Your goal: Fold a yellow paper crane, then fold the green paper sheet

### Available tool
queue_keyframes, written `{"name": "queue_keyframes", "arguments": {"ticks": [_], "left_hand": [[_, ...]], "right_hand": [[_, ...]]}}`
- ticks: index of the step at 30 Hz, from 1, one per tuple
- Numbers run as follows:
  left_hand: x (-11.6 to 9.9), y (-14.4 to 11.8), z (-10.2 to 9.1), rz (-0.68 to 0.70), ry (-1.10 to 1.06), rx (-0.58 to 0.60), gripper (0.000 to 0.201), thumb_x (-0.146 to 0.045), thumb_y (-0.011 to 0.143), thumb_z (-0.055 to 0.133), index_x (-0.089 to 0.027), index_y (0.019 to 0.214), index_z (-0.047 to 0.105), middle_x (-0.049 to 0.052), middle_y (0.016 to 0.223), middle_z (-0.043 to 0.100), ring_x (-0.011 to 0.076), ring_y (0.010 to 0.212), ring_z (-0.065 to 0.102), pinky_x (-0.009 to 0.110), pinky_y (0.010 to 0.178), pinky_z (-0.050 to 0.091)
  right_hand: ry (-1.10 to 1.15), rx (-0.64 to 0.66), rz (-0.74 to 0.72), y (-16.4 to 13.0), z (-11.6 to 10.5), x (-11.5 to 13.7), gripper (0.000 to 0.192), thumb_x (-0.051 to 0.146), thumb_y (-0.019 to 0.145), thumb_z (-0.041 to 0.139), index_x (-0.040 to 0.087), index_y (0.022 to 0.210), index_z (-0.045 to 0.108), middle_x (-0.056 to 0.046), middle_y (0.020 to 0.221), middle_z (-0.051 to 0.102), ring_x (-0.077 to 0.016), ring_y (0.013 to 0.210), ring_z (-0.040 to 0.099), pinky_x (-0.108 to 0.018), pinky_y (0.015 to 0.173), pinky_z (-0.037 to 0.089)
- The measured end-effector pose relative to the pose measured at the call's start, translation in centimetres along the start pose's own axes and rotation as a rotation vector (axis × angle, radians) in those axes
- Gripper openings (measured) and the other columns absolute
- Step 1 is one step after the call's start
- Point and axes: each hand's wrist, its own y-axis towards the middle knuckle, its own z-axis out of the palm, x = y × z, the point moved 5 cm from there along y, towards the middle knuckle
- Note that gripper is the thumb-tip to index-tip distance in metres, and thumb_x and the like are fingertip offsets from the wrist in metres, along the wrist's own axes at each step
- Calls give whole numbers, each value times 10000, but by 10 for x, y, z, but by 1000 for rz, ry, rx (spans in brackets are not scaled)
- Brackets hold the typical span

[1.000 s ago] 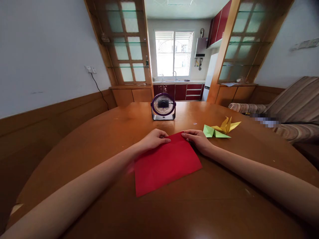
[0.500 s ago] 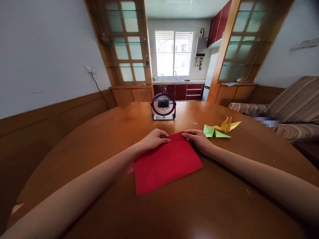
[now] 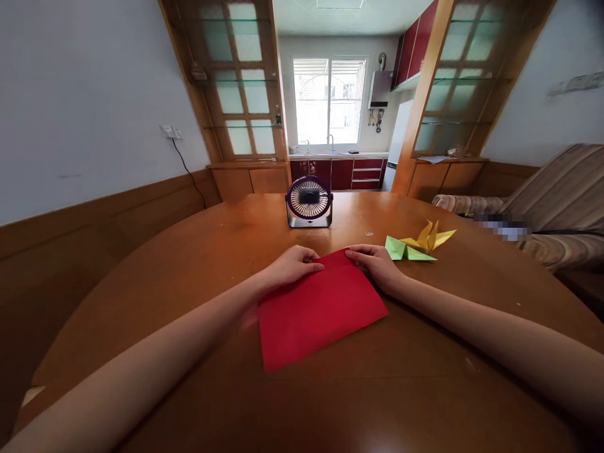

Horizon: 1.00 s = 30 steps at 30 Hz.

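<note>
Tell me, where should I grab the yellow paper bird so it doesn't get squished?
Probably pinch the yellow paper bird by the raised points at its middle, coming down from above. They stick up off the table, while the flat wing tips lie low and the green folded paper touches its left side.

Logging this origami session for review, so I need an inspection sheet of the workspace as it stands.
Surface: round wooden table, glossy, a few small specks.
Job's things: red paper, flat, far edge under both hands.
Clutter: green folded paper and yellow folded paper beside the right hand; purple desk fan beyond.
Grippers: left hand and right hand press fingertips on the paper.
Cables: black cord from wall socket.
Surroundings: kitchen window, striped sofa.
</note>
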Motion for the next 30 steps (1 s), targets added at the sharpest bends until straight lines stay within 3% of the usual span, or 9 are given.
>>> {"name": "queue_keyframes", "arguments": {"ticks": [6, 11, 17, 21, 25, 30], "left_hand": [[0, 0, -3, 82, 323, -73, 318, -425, 882, 502, -157, 923, 667, 80, 966, 699, 215, 850, 629, 278, 712, 430], [3, -13, 0, 47, 580, -104, 372, -431, 946, 384, -178, 1093, 613, 114, 1082, 686, 271, 959, 635, 327, 763, 435], [15, -41, -16, 13, 600, -142, 386, -432, 953, 354, -184, 1112, 603, 101, 1076, 692, 267, 952, 641, 333, 768, 440], [30, -54, -33, -7, 406, -215, 342, -454, 899, 446, -192, 978, 652, 54, 904, 700, 210, 796, 633, 286, 679, 427], [45, -58, -45, -86, -32, -298, 341, -492, 787, 612, -169, 891, 646, -4, 655, 620, 122, 523, 517, 228, 499, 350], [51, -59, -48, -132, -438, -391, 389, -428, 643, 784, -141, 859, 636, 24, 747, 663, 106, 579, 576, 211, 533, 425]], "right_hand": [[-61, -108, -55, 4, -10, 2, 342, 429, 568, 820, 182, 790, 740, -19, 676, 674, -124, 548, 522, -270, 517, 372], [-129, -181, -121, 7, -15, 5, 345, 454, 551, 809, 186, 757, 738, -41, 772, 710, -172, 689, 586, -299, 622, 433], [-90, -208, -120, 8, -19, 4, 350, 455, 536, 817, 185, 742, 733, -26, 728, 699, -164, 665, 583, -296, 628, 424], [-58, -225, -111, 7, -20, 3, 353, 450, 519, 828, 188, 733, 728, -14, 693, 689, -147, 622, 566, -280, 595, 411], [-27, -240, -103, 6, -19, 3, 373, 453, 501, 837, 189, 738, 720, -7, 668, 679, -131, 570, 547, -261, 532, 393], [-13, -254, -103, 6, -19, 2, 419, 471, 486, 843, 183, 756, 703, 6, 610, 640, -100, 490, 482, -231, 445, 322]]}}
